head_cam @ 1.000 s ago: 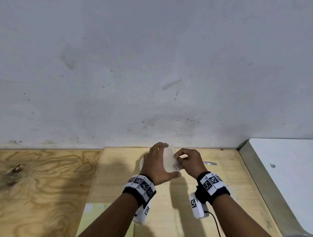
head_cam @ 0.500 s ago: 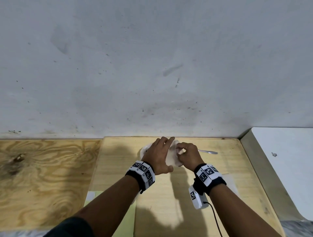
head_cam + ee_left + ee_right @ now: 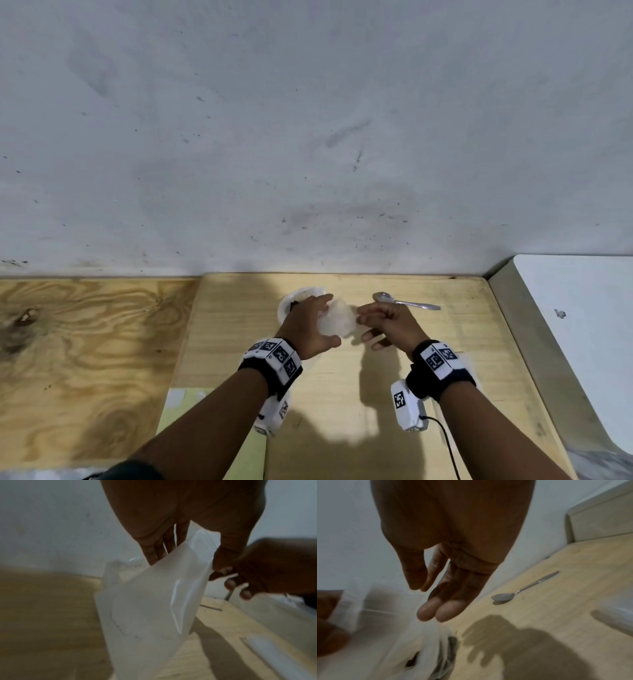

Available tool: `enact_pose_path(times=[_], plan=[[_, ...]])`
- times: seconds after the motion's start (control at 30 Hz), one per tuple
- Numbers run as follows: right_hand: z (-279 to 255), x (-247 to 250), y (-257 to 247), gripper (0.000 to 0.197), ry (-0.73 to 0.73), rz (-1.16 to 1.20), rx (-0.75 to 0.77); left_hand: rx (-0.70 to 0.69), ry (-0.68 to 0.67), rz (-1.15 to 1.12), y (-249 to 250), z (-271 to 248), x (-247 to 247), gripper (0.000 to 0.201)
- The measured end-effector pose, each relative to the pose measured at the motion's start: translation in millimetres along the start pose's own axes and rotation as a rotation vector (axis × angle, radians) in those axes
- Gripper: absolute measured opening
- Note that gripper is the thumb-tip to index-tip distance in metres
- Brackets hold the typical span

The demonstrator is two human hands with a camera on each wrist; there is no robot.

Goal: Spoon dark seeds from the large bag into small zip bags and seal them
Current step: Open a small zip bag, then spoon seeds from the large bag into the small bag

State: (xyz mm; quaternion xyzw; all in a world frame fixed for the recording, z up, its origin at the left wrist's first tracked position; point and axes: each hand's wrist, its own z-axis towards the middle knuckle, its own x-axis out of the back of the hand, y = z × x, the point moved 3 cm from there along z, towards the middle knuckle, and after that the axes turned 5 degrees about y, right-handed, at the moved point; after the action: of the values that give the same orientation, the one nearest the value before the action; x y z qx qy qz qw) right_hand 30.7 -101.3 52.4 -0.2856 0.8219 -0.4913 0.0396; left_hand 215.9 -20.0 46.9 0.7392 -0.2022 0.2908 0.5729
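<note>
1. Your forearms enter from the near edge of the pale rectangular wooden board (image 3: 342,394). Each wrist carries a black band with white coded marker tiles (image 3: 274,356), and a white camera block hangs below it.
2. Your left hand (image 3: 308,325) grasps the small translucent plastic zip bag (image 3: 337,322), thumb on the near side and fingers (image 3: 154,553) behind it. The bag hangs above the board, its top edge towards your right hand.
3. Your right hand (image 3: 387,325) is at the bag's right edge. The left wrist view shows its thumb and forefinger at that edge, but motion blur hides whether they still pinch it. The other fingers (image 3: 436,611) are loosely extended.
4. Behind the left hand sits the large crumpled clear plastic bag (image 3: 298,298) of dark seeds (image 3: 452,643), resting on the board.
5. The grey metal spoon (image 3: 404,301) lies flat on the board beyond your right hand, bowl to the left, apart from both hands.
6. A scuffed grey-white wall (image 3: 308,137) rises directly behind the board.
</note>
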Motion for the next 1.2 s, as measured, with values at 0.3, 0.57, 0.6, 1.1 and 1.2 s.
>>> enact_pose_path(times=[0.3, 0.57, 0.6, 1.1, 1.2], plan=[[73, 88, 58, 0.026, 0.466, -0.341, -0.119, 0.224, 0.008, 0.023, 7, 33, -36, 0.057], [109, 114, 67, 0.022, 0.410, -0.553, -0.095, 0.259, -0.018, -0.038, 37, 60, -48, 0.075], [110, 115, 67, 0.016, 0.378, -0.598, -0.092, 0.263, -0.011, -0.051, 39, 61, -48, 0.077], [83, 115, 55, 0.011, 0.282, -0.920, -0.013, 0.238, 0.089, -0.193, 48, 36, -32, 0.059], [70, 117, 50, 0.011, 0.406, -0.604, 0.085, 0.235, 0.130, -0.206, 34, 16, -16, 0.062]])
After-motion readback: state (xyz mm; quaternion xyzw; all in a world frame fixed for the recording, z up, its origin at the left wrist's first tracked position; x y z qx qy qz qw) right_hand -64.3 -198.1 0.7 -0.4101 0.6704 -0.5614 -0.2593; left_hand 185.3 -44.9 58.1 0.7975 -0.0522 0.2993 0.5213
